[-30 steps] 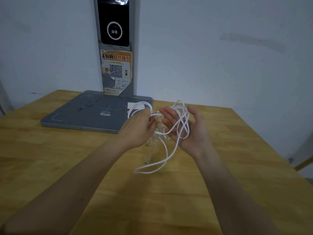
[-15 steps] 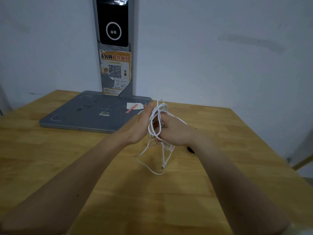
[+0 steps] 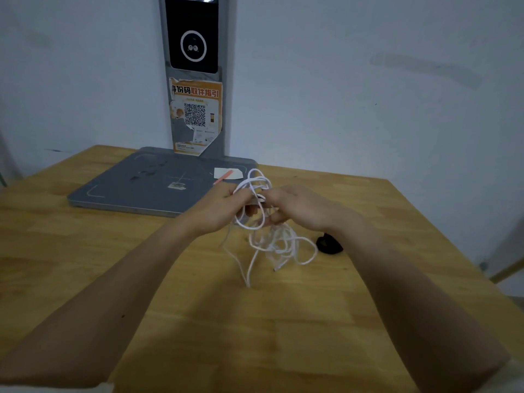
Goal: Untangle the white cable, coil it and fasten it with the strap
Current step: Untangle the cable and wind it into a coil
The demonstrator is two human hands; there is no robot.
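Since a second ago: my right hand (image 3: 297, 207) has flipped from palm-up under the loops to palm-down, and both hands have closed in on the bundle. Most of the white cable (image 3: 269, 239) has dropped out of the hands and now hangs below them.

Current state:
- Left hand (image 3: 224, 208): fingers curled round a few loops of the cable, gripping them. One loop sticks up above the knuckles, another hangs just under the hand.
- Right hand: back of hand up, fingers curled down into the bundle, pinching cable right beside the left hand. The two hands are touching or nearly so; cannot tell which.
- Cable: still tangled. The knot of loops dangles under the hands and reaches the table (image 3: 170, 293). One long strand runs down toward me and touches the wood. A connector end hangs near the bottom of the tangle.
- Strap (image 3: 329, 243): black, lying on the table just right of the tangle, partly hidden behind my right wrist. Not touching the cable as far as I can see.

Background: grey base plate (image 3: 136, 185) at the back left of the table, with a post carrying an orange QR sticker (image 3: 195, 114) and a black screen (image 3: 192, 38).
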